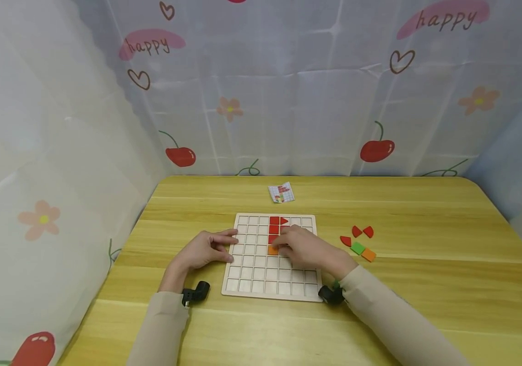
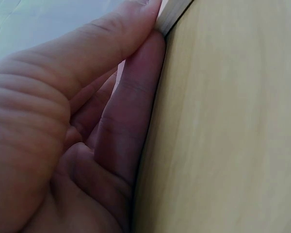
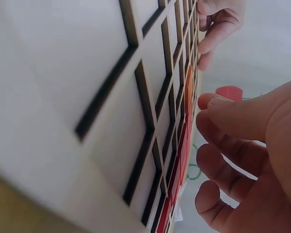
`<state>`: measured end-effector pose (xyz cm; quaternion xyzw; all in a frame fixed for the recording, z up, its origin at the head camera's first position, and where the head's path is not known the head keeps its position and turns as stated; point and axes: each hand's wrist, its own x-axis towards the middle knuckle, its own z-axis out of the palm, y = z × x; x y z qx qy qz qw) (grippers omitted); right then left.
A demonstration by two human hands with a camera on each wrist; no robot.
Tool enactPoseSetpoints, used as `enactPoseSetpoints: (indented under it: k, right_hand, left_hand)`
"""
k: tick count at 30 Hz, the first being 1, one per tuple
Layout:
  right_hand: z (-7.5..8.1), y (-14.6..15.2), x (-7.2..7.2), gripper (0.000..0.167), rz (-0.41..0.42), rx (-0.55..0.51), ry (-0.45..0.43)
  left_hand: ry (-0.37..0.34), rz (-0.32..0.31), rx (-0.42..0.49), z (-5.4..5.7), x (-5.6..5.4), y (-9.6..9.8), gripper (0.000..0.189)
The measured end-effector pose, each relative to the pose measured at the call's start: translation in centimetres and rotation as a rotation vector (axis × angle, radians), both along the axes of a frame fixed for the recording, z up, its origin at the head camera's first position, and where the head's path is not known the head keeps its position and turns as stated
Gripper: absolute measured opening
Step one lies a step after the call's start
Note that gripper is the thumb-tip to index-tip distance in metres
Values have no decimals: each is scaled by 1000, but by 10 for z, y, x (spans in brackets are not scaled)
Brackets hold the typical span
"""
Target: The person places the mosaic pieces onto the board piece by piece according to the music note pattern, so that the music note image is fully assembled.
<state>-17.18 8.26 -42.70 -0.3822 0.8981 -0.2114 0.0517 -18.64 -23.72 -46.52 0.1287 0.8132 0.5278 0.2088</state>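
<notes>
A yellow wood-grain surface (image 1: 435,244) stands against white hangings (image 1: 297,112) printed with cherries, flowers and hearts. One pale wooden grid board (image 1: 247,274) bears three stacked red square tiles (image 1: 273,229), one red triangular tile (image 1: 284,221), one orange square tile (image 1: 272,250) and another red tile, partly hidden. The left hand (image 1: 203,249), fingers extended, touches the board's left edge; the right hand (image 1: 307,248), loosely bent and holding nothing visible, is over it, fingertips beside the orange tile.
</notes>
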Motion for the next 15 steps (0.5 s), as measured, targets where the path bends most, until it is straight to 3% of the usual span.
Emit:
enactPoseSetpoints:
  k: [15]
  right_hand:
    - [6,40,18,19,-82,-16,-14]
  left_hand:
    - [-10,5,-11,0,-1,0,44]
